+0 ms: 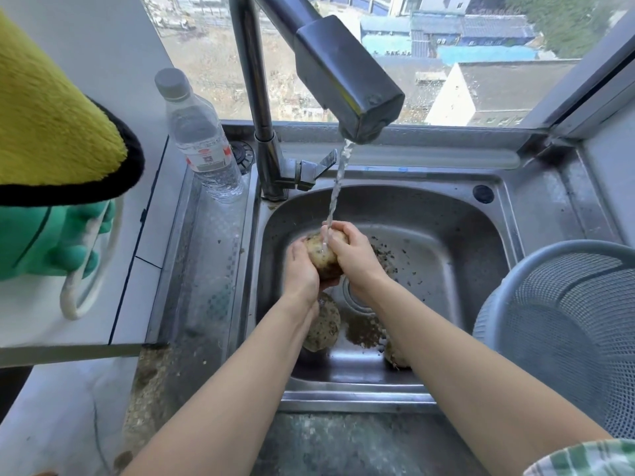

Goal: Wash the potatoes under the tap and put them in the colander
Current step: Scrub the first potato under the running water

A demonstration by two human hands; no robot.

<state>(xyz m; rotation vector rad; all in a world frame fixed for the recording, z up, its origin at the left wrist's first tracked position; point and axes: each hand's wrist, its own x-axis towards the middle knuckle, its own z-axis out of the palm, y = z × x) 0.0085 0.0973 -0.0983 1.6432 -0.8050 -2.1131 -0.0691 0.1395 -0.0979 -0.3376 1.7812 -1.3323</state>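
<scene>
Potato (pixel 321 255): held over the sink (pixel 446 214), in the water stream (pixel 338 180) falling from the tap (pixel 347 77).
Left hand (pixel 299 269): fingers curled round its left side and underside.
Right hand (pixel 354 255): fingers curled over its top right.
Second potato (pixel 323 324): on the sink floor, under the left wrist.
Third potato (pixel 395 355): sink floor, partly hidden by the right forearm.
Colander (pixel 563 304): grey, at the sink's right edge.
</scene>
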